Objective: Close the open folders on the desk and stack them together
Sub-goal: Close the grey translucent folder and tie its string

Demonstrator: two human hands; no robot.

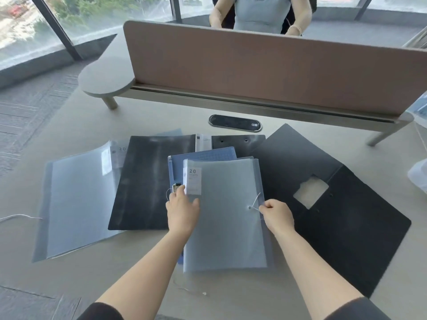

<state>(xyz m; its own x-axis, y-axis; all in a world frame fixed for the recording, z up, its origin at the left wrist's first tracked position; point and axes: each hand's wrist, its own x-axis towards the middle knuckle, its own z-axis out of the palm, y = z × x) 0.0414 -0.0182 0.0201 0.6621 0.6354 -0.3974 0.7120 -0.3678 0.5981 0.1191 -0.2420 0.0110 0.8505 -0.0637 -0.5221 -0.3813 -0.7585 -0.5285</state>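
Note:
A closed translucent folder (227, 218) marked "20" lies on top of a blue folder (208, 155) in the middle of the desk. My left hand (182, 207) rests on the translucent folder's left edge, fingers flat and spread. At its right edge my right hand (276, 214) pinches the white elastic cord (255, 202). A black folder (152, 181) lies to the left, with an open translucent folder (78, 204) beyond it. On the right a black folder (335, 204) lies open, with a cut-out window.
A brown divider panel (265, 70) runs along the back of the desk (115, 280), with an oval cable port (235, 122) in front of it. Another person sits behind the panel. A white cord (18, 217) trails at the left edge. White items sit at the far right.

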